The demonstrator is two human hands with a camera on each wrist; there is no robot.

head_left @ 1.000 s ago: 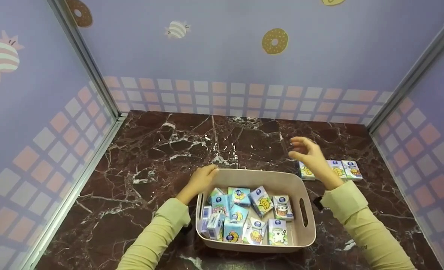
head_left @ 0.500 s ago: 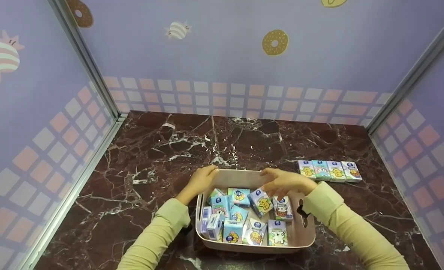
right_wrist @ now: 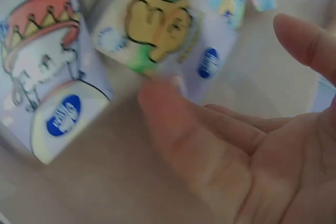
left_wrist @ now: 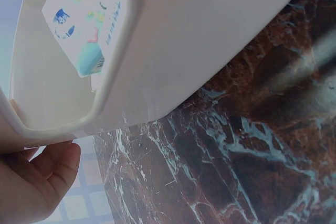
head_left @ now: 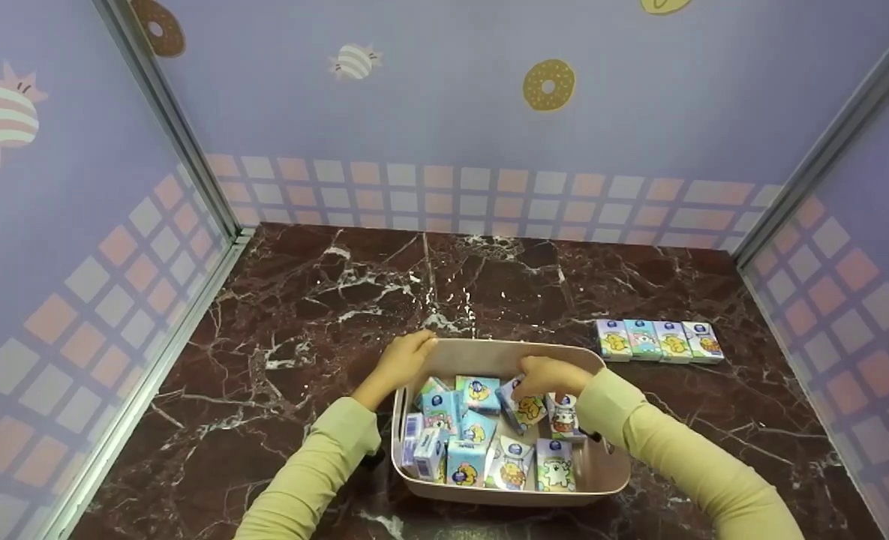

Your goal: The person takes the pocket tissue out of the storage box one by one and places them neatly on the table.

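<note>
Head: left hand (head_left: 401, 361) grips bin (head_left: 519, 496); right hand (head_left: 553, 375) is inside it over purple pack (head_left: 532, 412), long axis slanted, logo end far-left; four packs (head_left: 659, 342) in a row on counter (head_left: 324, 292). Left wrist: one white pack (left_wrist: 84, 17) visible through handle slot (left_wrist: 58, 131). Right wrist: right thumb and fingers spread wide, not holding.

Fingers (right_wrist: 176, 124) at edge of yellow-animal pack (right_wrist: 163, 35), red-hat pack (right_wrist: 50, 69) beside.

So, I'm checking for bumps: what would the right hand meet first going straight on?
Likely the purple pack with the yellow character in the bin, though any gap from the right hand is unclear.
</note>
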